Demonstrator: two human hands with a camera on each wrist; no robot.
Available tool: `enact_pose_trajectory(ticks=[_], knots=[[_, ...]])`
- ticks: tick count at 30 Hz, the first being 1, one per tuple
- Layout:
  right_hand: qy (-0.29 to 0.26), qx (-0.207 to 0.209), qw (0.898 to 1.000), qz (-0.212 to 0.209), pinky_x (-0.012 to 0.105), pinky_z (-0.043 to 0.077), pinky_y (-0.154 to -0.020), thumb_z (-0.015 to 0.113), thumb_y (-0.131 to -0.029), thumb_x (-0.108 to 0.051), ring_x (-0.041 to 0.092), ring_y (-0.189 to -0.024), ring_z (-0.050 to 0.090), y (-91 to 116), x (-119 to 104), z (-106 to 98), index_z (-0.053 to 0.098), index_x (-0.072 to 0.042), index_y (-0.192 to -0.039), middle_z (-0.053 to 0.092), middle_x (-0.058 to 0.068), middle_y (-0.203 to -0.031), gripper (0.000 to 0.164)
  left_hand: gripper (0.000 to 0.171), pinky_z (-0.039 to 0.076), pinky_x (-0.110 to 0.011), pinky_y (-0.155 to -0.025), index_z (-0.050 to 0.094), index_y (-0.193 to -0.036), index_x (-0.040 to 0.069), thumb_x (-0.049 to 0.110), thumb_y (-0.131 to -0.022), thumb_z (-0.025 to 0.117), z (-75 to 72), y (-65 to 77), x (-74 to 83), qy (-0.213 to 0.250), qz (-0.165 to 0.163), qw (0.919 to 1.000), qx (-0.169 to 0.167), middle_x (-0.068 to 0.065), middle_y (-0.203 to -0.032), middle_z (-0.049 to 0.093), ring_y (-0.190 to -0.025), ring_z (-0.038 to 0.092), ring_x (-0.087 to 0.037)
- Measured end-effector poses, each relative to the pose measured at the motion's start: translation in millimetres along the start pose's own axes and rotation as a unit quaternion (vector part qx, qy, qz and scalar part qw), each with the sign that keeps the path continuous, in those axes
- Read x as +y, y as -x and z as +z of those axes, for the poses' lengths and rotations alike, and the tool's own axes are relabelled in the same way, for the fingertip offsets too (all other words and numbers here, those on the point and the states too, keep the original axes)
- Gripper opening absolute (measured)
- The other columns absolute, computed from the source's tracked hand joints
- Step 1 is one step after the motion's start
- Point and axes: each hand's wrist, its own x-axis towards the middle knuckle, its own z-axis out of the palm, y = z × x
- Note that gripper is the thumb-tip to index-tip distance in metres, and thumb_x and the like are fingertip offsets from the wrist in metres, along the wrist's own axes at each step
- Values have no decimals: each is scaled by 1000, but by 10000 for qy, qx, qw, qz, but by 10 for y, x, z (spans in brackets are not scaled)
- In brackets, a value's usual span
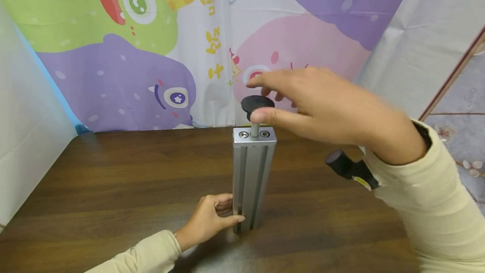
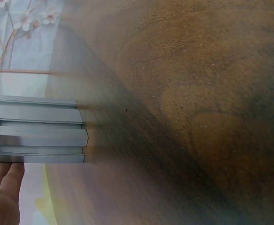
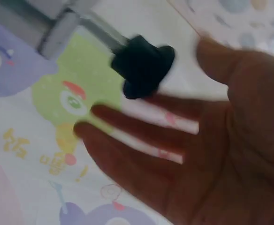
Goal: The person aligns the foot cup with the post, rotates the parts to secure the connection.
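Observation:
An aluminium profile post [image 1: 251, 180] stands upright on the wooden table, with two screws in its top end plate. From that plate rises a metal rod [image 1: 255, 129] topped by a black flanged foot [image 1: 257, 103]. Low on the post, my left hand [image 1: 208, 218] grips it, thumb on the front face and fingers behind. My right hand [image 1: 318, 104] is at the black foot with its fingers spread and extended. In the right wrist view the foot [image 3: 144, 65] sits between the thumb and the straight fingers, with a gap on the thumb side.
A black tool with a cylindrical head [image 1: 339, 164] and a yellow label lies at the right, partly hidden by the right sleeve [image 1: 424, 193]. Behind the brown table [image 1: 151, 172] hangs a cartoon-printed curtain [image 1: 147, 75]. White sheeting [image 1: 26, 108] borders the left side.

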Motion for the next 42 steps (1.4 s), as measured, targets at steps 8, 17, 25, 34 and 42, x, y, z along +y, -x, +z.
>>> enact_pose_trajectory(ticks=[8, 17, 25, 34, 42], knots=[[-503, -339, 9834, -1708, 36, 29, -117, 53, -91, 8, 11, -140, 30, -1, 159, -36, 41, -31, -145, 37, -12, -150, 68, 42, 57, -31, -85, 64, -109, -11, 9, -77, 81, -2, 4, 6, 15, -38, 10000, -3, -23, -103, 69, -98, 67, -35], [-215, 349, 9921, -1183, 16, 46, -69, 57, -94, -47, -1, -79, 54, -91, 163, 40, 60, -31, -124, 61, -13, -102, 34, 41, 57, -31, -86, 65, -109, -11, 10, -77, 80, -13, 10, 11, -9, 24, 10000, -37, -21, -103, 70, -98, 67, -33], [-12, 1160, 9920, 492, 27, 37, -44, 64, -81, -63, 12, -47, 41, -159, -134, 105, 50, -16, -67, 46, -4, -53, 51, 41, 57, -32, -86, 64, -110, -10, 11, -78, 80, -22, 5, 9, 49, 49, 9999, -92, -21, -105, 69, -99, 67, -34], [295, 1377, 9858, 916, 30, 37, -43, 64, -81, -63, 16, -47, 42, -170, -225, 123, 47, -15, -62, 45, -2, -51, 55, 40, 57, -31, -85, 65, -109, -10, 11, -78, 80, -25, 3, 15, 33, 45, 9999, -90, -21, -103, 70, -98, 67, -33], [183, 719, 9948, 700, 27, 45, -54, 58, -87, -61, 9, -56, 53, -106, -125, 49, 63, -19, -92, 61, -9, -66, 42, 42, 57, -31, -85, 64, -110, -11, 11, -78, 80, -17, 7, 9, -20, 24, 10000, -67, -21, -103, 70, -98, 67, -33]])
